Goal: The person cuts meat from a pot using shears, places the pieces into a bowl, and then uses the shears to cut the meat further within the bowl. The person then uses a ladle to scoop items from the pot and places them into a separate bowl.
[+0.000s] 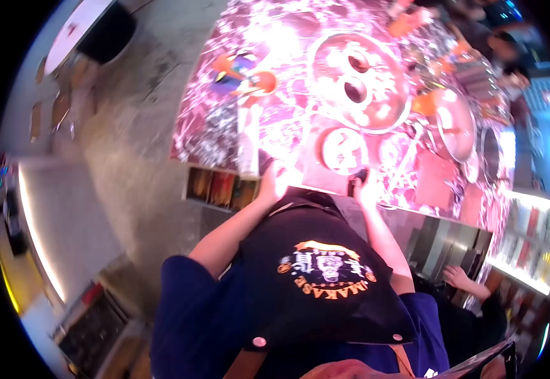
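Note:
My left hand (276,181) is at the table's front edge beside a pinkish board (313,179). Its fingers look spread and hold nothing that I can see, though glare washes out their outline. On the other side of the board, my right hand (367,191) is closed around a small black object (356,179) whose kind I cannot make out. Just beyond that hand sits a round white dish (344,150), its contents blurred by the bright light.
A large round tray (405,104) holds two dark-filled bowls (355,91). An orange cup (265,82) stands at the back left, and a metal pan (457,129) at the right. Another person's hand (458,276) is at lower right. Drawers (215,189) sit under the table.

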{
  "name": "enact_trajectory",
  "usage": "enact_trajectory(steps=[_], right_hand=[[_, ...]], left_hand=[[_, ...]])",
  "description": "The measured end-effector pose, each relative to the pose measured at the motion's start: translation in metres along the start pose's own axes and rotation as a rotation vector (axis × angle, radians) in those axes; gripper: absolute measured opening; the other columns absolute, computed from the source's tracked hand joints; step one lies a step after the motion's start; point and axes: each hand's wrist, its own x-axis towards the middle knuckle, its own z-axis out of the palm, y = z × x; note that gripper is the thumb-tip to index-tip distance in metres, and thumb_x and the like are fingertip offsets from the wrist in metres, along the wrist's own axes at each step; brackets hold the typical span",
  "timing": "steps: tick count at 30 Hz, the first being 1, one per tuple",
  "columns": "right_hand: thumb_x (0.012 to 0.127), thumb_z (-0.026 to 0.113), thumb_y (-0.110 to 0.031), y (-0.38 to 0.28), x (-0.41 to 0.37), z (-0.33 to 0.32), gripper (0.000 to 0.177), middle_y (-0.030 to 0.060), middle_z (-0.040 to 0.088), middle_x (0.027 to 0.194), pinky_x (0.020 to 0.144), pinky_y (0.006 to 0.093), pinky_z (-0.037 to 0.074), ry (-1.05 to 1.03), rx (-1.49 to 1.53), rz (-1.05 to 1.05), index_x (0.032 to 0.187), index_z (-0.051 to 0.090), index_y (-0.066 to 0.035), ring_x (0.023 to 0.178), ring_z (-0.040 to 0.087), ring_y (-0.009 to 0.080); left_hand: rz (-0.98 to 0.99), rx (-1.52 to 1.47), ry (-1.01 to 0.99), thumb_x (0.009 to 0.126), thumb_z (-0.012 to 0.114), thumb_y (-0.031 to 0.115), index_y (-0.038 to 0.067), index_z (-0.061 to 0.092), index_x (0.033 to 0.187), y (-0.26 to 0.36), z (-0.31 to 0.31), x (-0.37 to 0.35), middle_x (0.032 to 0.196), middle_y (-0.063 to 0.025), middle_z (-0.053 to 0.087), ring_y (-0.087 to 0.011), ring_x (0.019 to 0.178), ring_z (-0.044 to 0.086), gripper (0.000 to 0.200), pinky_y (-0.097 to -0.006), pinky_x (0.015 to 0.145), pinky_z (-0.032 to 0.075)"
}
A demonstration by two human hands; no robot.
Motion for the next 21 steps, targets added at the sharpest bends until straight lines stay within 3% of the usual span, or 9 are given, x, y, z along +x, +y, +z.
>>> enact_trajectory(steps=[1, 2, 8, 10, 14, 17, 19, 20, 21], right_hand=[[0.086, 0.067, -0.004, -0.004, 0.000, -0.002, 0.049, 0.0269, 0.061, 0.119, 0.098, 0.0492, 0.047, -0.039, 0.113, 0.037, 0.132, 0.049, -0.003, 0.112, 0.060, 0.0446], [0.086, 0.066, -0.004, -0.008, 0.001, -0.006, 0.049, 0.0271, 0.061, 0.119, 0.098, 0.0492, 0.047, -0.054, 0.150, 0.067, 0.132, 0.049, -0.003, 0.112, 0.060, 0.0445], [0.090, 0.064, -0.002, -0.002, -0.001, -0.009, 0.049, 0.0249, 0.063, 0.119, 0.098, 0.0442, 0.049, -0.081, 0.248, 0.128, 0.135, 0.047, -0.002, 0.113, 0.062, 0.0397], [0.093, 0.059, 0.006, 0.014, -0.005, 0.001, 0.047, 0.0116, 0.065, 0.113, 0.090, 0.0331, 0.051, -0.085, 0.623, 0.112, 0.137, 0.049, -0.005, 0.104, 0.065, 0.0219], [0.095, 0.053, 0.010, 0.007, -0.011, -0.051, 0.045, 0.0035, 0.061, 0.106, 0.084, 0.0267, 0.049, -0.189, 0.952, 0.267, 0.138, 0.049, -0.003, 0.095, 0.061, 0.0122], [0.092, 0.055, 0.006, 0.000, 0.026, -0.108, 0.042, 0.0035, 0.062, 0.105, 0.084, 0.0285, 0.048, -0.193, 0.718, 0.263, 0.133, 0.053, -0.002, 0.096, 0.060, 0.0130], [0.093, 0.055, 0.003, 0.020, 0.080, -0.112, 0.041, 0.0026, 0.061, 0.102, 0.072, 0.0249, 0.047, -0.015, 0.600, -0.026, 0.133, 0.057, -0.005, 0.084, 0.057, 0.0092], [0.090, 0.062, -0.008, 0.051, 0.116, -0.108, 0.036, 0.0106, 0.067, 0.107, 0.085, 0.0330, 0.050, -0.085, 0.531, 0.063, 0.126, 0.058, -0.005, 0.097, 0.064, 0.0201], [0.089, 0.065, -0.013, 0.043, 0.144, -0.130, 0.034, 0.0126, 0.068, 0.103, 0.083, 0.0341, 0.052, -0.160, 0.373, 0.067, 0.122, 0.061, -0.007, 0.093, 0.066, 0.0210]], left_hand=[[0.022, 0.133, 0.017, 0.098, 0.053, 0.001, 0.005, 0.056, 0.094, 0.013, 0.002, -0.001, 0.078, -0.0013, 0.053, -0.0111, 0.071, 0.051, 0.007, -0.0273, 0.064, 0.043], [-0.072, 0.174, 0.026, 0.099, 0.055, 0.005, 0.005, 0.057, 0.093, 0.040, 0.005, -0.003, 0.078, -0.0008, 0.054, -0.0104, 0.071, 0.051, 0.007, -0.0268, 0.064, 0.044], [-0.286, 0.187, 0.064, 0.098, 0.060, 0.015, 0.001, 0.062, 0.100, 0.054, 0.012, 0.003, 0.079, -0.0026, 0.059, -0.0100, 0.071, 0.054, 0.014, -0.0269, 0.064, 0.044], [-0.276, 0.159, 0.058, 0.098, 0.059, 0.015, 0.002, 0.062, 0.101, 0.059, 0.014, 0.005, 0.079, -0.0018, 0.058, -0.0090, 0.070, 0.053, 0.014, -0.0257, 0.062, 0.043], [-0.290, 0.079, 0.083, 0.099, 0.058, 0.013, 0.002, 0.062, 0.102, 0.065, 0.016, 0.011, 0.075, 0.0006, 0.056, -0.0072, 0.066, 0.051, 0.011, -0.0244, 0.057, 0.041], [-0.320, 0.037, 0.143, 0.099, 0.059, 0.013, 0.003, 0.062, 0.101, 0.063, 0.020, 0.017, 0.074, 0.0013, 0.056, -0.0067, 0.064, 0.050, 0.011, -0.0245, 0.055, 0.040], [-0.256, 0.212, 0.129, 0.098, 0.060, 0.014, 0.002, 0.063, 0.101, 0.070, 0.025, 0.022, 0.076, -0.0003, 0.058, -0.0078, 0.066, 0.052, 0.013, -0.0249, 0.058, 0.042], [-0.285, 0.144, 0.150, 0.099, 0.060, 0.016, 0.001, 0.063, 0.103, 0.046, 0.021, 0.025, 0.079, -0.0021, 0.060, -0.0090, 0.069, 0.055, 0.016, -0.0255, 0.062, 0.045], [-0.293, 0.211, 0.168, 0.099, 0.060, 0.017, 0.000, 0.063, 0.105, 0.050, 0.026, 0.028, 0.081, -0.0027, 0.061, -0.0098, 0.073, 0.056, 0.018, -0.0258, 0.066, 0.046]])
